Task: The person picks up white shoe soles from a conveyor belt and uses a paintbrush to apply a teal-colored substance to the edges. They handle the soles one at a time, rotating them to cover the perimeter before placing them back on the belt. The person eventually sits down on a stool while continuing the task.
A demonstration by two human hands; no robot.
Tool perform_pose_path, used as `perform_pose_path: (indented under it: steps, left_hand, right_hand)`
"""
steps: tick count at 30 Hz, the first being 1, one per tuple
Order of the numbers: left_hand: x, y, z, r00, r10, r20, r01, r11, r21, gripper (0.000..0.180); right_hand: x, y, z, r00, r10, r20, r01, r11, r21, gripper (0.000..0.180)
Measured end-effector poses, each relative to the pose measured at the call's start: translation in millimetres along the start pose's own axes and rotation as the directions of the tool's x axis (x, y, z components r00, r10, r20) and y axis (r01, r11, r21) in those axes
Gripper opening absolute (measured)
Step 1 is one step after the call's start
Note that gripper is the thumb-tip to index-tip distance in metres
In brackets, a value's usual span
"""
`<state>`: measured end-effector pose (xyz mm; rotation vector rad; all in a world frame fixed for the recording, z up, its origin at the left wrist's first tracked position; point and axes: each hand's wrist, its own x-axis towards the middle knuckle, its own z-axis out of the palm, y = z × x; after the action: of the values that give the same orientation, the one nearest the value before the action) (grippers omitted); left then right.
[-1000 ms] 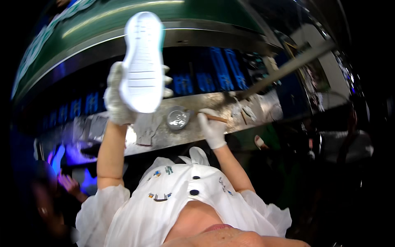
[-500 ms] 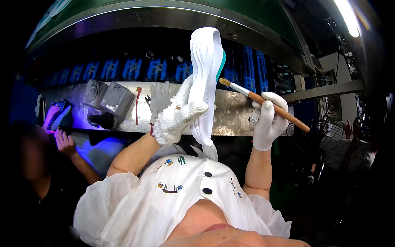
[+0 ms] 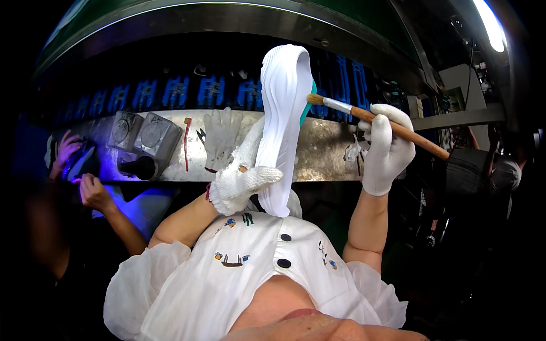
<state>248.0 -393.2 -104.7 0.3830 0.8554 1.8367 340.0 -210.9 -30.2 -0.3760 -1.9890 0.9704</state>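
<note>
My left hand (image 3: 240, 181), in a white knit glove, grips a white shoe sole (image 3: 282, 119) held on edge, with a teal lining showing along its right side. My right hand (image 3: 387, 149), also gloved in white, holds a wooden-handled brush (image 3: 378, 121) whose bristles touch the teal edge of the sole near its top. Both hands are raised in front of my white buttoned smock (image 3: 244, 267).
A metal shelf (image 3: 324, 156) runs across behind the hands, carrying a spare white glove (image 3: 220, 138), a red toothbrush (image 3: 186, 142), scissors and grey blocks (image 3: 145, 136). Blue racks stand above it. At the left, another person's hands (image 3: 85, 182) work under violet light.
The sole has turned from flat-on to edge-on and moved right. My right hand lifted the brush from the shelf up to the sole's edge.
</note>
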Motion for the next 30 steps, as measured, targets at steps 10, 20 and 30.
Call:
perform_pose_path:
  steps: [10,20,30]
  left_hand:
    - [0.6,-13.0,-7.6,0.995,-0.037,0.088,0.047,0.991,-0.122,0.1]
    - [10.6,-21.3,-20.3,0.995,-0.021,0.097,0.044,0.969,-0.243,0.078]
    - [15.9,-16.3,-18.1,0.997,0.044,0.062,-0.017,0.924,-0.382,0.063]
  right_hand:
    - [34.9,13.8,3.3,0.999,-0.009,-0.047,0.009,1.0,0.0,0.012]
    - [9.3,8.1,5.1,0.999,-0.051,0.013,0.05,0.996,0.068,0.014]
    - [-12.8,18.7,-5.6,0.973,-0.124,0.192,0.128,0.992,-0.008,0.012]
